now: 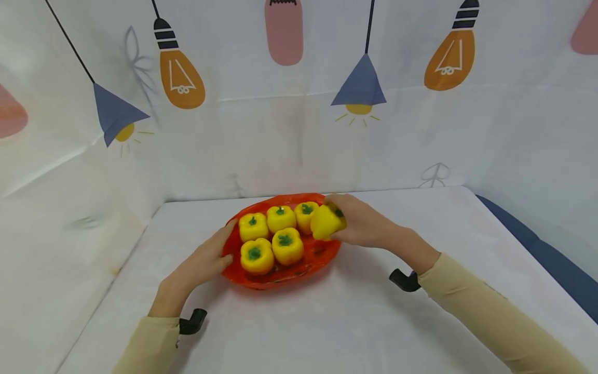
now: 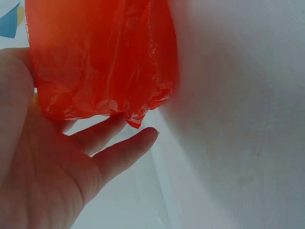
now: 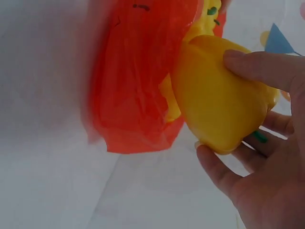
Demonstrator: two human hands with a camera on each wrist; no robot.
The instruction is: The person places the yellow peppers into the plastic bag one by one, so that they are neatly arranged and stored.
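An oval red plate [image 1: 266, 283], its surface creased like plastic film, lies on the white table with several yellow bell peppers [image 1: 287, 246] standing in it, green stems up. My left hand [image 1: 205, 262] holds the plate's left end. In the left wrist view the thumb lies at the rim, and the fingers [image 2: 126, 152] spread along the outer side. At the right end, my right hand [image 1: 362, 221] grips another yellow bell pepper [image 1: 327, 222], tipped on its side with its stem toward the palm. The right wrist view has this pepper [image 3: 219, 90] between thumb and fingers, overlapping the plate's edge.
The white table [image 1: 299, 332] meets a white backdrop [image 1: 299, 145] printed with lamps and bulbs, close behind the plate. Dark blue material [image 1: 532, 234] shows past the table's right edge. Black wrist mounts [image 1: 404, 280] stick out below both wrists.
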